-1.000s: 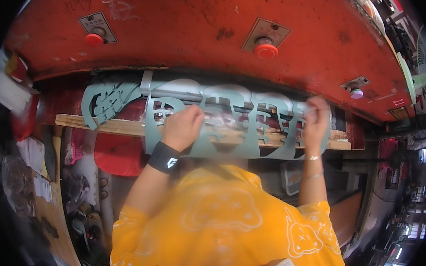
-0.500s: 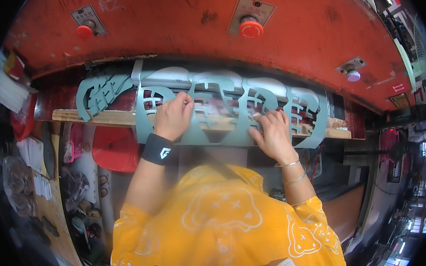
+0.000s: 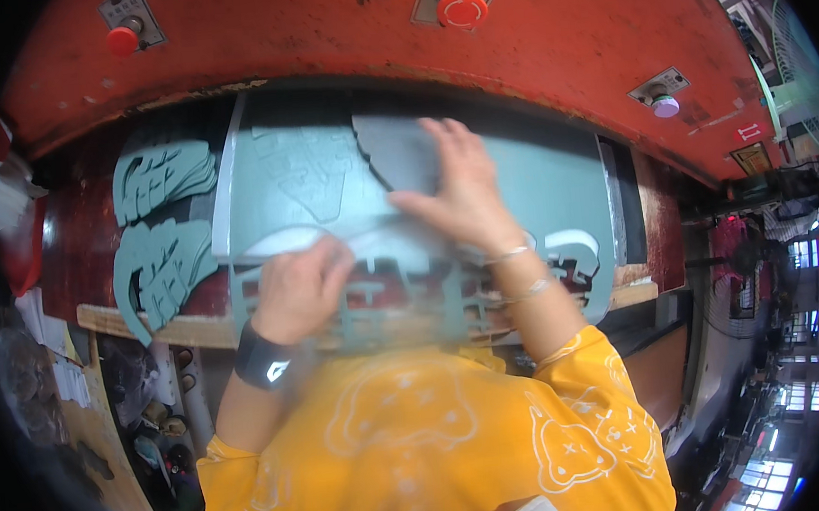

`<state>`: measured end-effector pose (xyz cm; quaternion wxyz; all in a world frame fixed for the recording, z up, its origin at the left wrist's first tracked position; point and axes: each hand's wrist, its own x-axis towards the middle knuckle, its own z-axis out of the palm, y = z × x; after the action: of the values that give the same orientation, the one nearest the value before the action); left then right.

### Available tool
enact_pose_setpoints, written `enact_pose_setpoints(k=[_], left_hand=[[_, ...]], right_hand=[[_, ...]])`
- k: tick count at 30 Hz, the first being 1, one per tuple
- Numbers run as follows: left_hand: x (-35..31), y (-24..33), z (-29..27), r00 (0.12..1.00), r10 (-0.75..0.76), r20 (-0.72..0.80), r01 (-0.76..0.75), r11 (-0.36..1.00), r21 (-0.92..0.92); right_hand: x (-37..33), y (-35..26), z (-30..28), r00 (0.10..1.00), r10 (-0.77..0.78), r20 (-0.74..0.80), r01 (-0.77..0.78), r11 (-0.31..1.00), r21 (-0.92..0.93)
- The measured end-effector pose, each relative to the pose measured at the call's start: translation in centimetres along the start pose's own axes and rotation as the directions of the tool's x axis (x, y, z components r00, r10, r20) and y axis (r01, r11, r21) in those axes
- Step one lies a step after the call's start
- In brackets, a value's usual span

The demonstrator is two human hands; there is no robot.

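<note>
A pale green sheet (image 3: 537, 180) lies flat under the red machine, with faint outlines of cut shapes at its left part. Its near strip, full of cut-out openings, bends over the table's front edge. My left hand (image 3: 300, 290), with a black wristband, is closed at the near part of the sheet, pinching it. Farther up, my right hand (image 3: 461, 183) has its fingers and thumb spread beside a dark grey plate (image 3: 394, 147) with a scalloped left edge. Whether the fingertips press on that plate, I cannot tell.
Two stacks of cut green pieces, an upper stack (image 3: 162, 178) and a lower stack (image 3: 164, 273), lie at the left. Overhead, the red machine front (image 3: 290, 45) carries a red push button (image 3: 461, 7). A wooden strip (image 3: 187, 326) edges the table.
The sheet has been drawn toward me, showing more flat material. My left hand came down and nearer; my right hand moved up and left to the grey plate. The cut pieces at left now show as stacks.
</note>
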<state>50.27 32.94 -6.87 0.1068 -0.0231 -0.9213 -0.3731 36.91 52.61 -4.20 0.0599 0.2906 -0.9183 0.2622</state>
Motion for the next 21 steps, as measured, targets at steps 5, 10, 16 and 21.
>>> enact_pose_setpoints(k=[5, 10, 16, 21], left_hand=[[1.2, -0.8, 1.8, 0.984, 0.149, -0.101, -0.089, 0.890, 0.448], [-0.9, -0.6, 2.7, 0.995, 0.077, -0.058, -0.048, 0.918, 0.394], [-1.9, -0.1, 3.0, 0.997, 0.045, -0.061, -0.020, 0.935, 0.355], [-2.0, 0.2, 3.2, 0.996, 0.040, -0.078, -0.012, 0.943, 0.332]], right_hand=[[-2.6, -3.1, 3.7, 0.998, 0.061, -0.031, -0.063, 0.995, -0.079], [-5.5, -1.4, 1.0, 0.992, 0.119, -0.041, -0.102, 0.951, 0.291], [-7.6, 2.9, -2.4, 0.954, 0.275, 0.117, -0.186, 0.243, 0.952], [-9.3, 4.6, -3.4, 0.954, 0.266, -0.137, -0.135, 0.792, 0.596]])
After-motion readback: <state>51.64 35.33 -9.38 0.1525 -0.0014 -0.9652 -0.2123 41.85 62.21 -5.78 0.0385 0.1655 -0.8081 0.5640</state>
